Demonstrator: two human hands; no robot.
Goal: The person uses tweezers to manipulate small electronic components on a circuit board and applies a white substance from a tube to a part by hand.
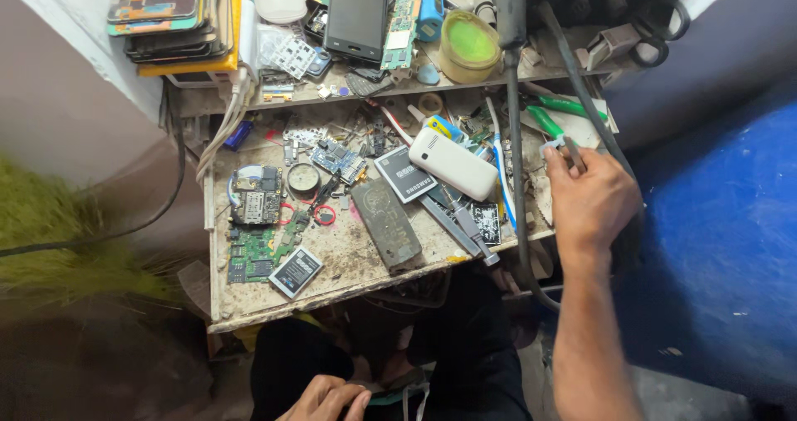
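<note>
Down at the lap, the left hand [325, 398] rests curled, fingers bent over a small greenish thing that is mostly hidden; whether it truly grips it I cannot tell. Up and to the right of it, the right hand [588, 198] reaches over the bench edge [332, 292], fingers pinched on a small grey tool [569, 149] whose tip pokes past the knuckles. Judging by this, the step in hand is picking up the tool; the next move calls for a clean lift past the black cable [519, 180] just left of the hand. Left of that hand lie a white phone [452, 163], a black battery with a white label [404, 174], and a dark oblong plate [386, 224]. Nearer the left hand sits another battery, white-labelled [295, 271]. Beyond the right hand lie green-handled pliers [558, 114]; further off, a yellow-green tub [470, 46], a dark phone [358, 14] and stacked colourful panels [170, 14].
</note>
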